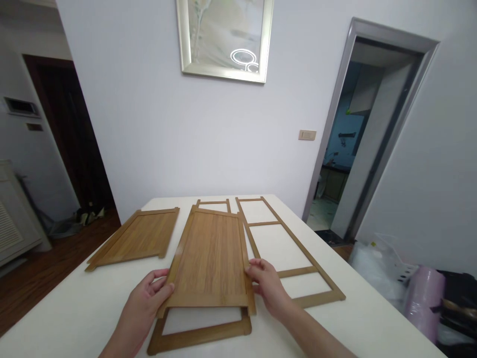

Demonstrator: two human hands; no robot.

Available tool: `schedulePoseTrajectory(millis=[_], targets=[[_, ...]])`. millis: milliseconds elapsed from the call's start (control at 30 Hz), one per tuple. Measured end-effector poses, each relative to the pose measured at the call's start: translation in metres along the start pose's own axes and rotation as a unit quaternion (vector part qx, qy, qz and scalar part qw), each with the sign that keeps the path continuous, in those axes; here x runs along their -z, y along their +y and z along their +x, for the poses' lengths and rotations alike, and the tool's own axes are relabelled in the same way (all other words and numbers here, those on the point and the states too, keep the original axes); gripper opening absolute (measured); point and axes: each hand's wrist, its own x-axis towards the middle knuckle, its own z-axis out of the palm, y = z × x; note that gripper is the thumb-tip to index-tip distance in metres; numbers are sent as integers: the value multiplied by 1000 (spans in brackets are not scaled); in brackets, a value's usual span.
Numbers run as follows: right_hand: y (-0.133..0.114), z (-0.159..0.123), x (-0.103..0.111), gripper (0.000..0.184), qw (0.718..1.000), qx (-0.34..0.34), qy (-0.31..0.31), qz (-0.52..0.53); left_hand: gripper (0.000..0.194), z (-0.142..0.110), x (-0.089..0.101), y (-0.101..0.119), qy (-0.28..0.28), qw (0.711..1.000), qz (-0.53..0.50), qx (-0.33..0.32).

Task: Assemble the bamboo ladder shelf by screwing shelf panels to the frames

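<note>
A wooden panel [210, 248] with a raised border is held between my two hands above the white table. Thumb and fingers of my left hand [151, 296] pinch its left edge near the front corner. My right hand [266, 283] grips the opposite edge, a little farther back. Beneath the panel lies a wooden ladder-like frame [201, 335]; its front bar and far end show, while the middle is hidden. To the right rests a second wooden frame [300, 248] with crossbars. Another wooden panel [139, 234] lies flat on the left.
The white table [93, 308] reaches back to a wall with a framed picture [225, 40]. Beyond its right side are a pink wrapped roll [425, 301] and plastic-wrapped items [376, 268]. A doorway [335, 149] stands at the right, a white cabinet [17, 214] at the left.
</note>
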Motion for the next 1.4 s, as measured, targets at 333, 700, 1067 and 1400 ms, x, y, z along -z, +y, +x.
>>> schedulePoseTrajectory(millis=[333,700,1067,1400], targets=[[-63,1,33,35,965,-17,-82,248,67,-16,-20,21,-29,999,-20,0],[-54,38,135,24,961,-114,93,234,42,6,22,-15,-27,806,591,6],[-2,29,163,35,919,-165,147,326,15,6,21,-20,-23,777,629,-15],[9,33,166,33,914,-113,164,354,30,31,53,-16,79,906,417,-9]])
